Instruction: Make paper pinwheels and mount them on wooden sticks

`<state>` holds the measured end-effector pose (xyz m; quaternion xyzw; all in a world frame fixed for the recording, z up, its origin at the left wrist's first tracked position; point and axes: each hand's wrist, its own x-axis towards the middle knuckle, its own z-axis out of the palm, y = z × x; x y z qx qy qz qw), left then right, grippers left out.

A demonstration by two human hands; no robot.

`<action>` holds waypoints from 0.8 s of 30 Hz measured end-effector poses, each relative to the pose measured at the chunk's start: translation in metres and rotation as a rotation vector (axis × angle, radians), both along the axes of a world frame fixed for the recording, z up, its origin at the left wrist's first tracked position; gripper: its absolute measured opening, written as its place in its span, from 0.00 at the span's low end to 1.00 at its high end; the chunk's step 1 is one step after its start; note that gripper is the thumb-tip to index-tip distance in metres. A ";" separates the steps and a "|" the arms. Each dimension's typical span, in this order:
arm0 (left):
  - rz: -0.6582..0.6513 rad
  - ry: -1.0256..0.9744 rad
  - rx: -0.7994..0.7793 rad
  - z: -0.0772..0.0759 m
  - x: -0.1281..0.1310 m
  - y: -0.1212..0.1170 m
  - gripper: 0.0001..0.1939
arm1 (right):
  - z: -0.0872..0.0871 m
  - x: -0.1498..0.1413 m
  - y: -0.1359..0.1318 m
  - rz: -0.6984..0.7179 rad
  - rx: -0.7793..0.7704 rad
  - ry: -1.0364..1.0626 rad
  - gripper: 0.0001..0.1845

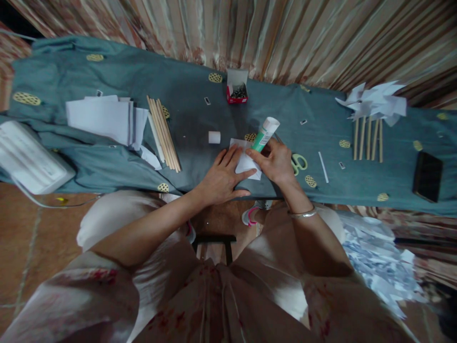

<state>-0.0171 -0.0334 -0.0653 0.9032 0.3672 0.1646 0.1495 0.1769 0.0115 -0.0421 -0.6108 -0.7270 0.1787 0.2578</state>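
My left hand (221, 176) lies flat with fingers spread on a small folded white paper (246, 162) near the table's front edge. My right hand (276, 159) is closed around a green and white glue stick (264, 133), tilted with its tip down on the paper. A white cap (214, 137) lies just left of the paper. Green-handled scissors (299, 163) rest right beside my right hand.
The table wears a teal cloth (178, 85). On it are a stack of white sheets (103, 116), wooden sticks (164, 134), a red box of pins (236, 91), paper pinwheels on sticks (371, 112) and a black phone (427, 176). Paper scraps (378, 262) litter the floor.
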 end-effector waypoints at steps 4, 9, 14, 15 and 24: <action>0.005 0.001 -0.002 0.000 0.000 0.000 0.35 | 0.003 -0.002 0.001 -0.013 -0.042 -0.055 0.25; -0.002 0.005 0.000 -0.001 0.000 0.000 0.35 | 0.001 -0.004 0.001 0.028 0.010 -0.022 0.24; -0.003 0.007 0.004 0.000 0.000 0.000 0.36 | 0.003 -0.007 -0.001 0.031 0.010 -0.020 0.24; -0.003 0.006 0.005 0.000 0.000 0.000 0.36 | 0.003 -0.007 -0.001 0.038 0.006 -0.030 0.23; -0.001 -0.031 0.011 -0.003 0.000 0.001 0.35 | -0.001 -0.011 -0.002 0.100 0.081 -0.062 0.26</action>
